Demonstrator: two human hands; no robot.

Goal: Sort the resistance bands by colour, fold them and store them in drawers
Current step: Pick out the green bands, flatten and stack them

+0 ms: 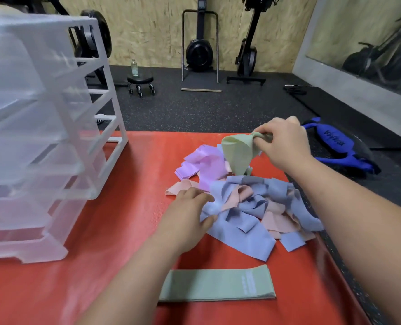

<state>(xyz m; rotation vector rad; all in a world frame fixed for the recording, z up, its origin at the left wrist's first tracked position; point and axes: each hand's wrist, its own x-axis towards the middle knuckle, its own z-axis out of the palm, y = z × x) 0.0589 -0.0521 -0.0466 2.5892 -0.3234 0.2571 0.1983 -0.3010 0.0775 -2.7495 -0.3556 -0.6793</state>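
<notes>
A tangled pile of resistance bands lies on the red mat (124, 231): blue bands (241, 233), pink bands (277, 221) and lilac bands (206, 163). My right hand (281, 141) pinches a light green band (238, 153) and holds it above the far side of the pile. My left hand (190, 207) rests on the pile's left edge, its fingers touching a blue band. A stack of flat green bands (215, 286) lies near the front of the mat. The translucent drawer unit (42, 137) stands at the left, its drawers pulled partly out.
Beyond the mat is dark rubber flooring with a small wheeled stool (140, 82) carrying a bottle, rowing machines (199, 48) against the plywood wall, and a blue bag (340, 146) on the floor to the right.
</notes>
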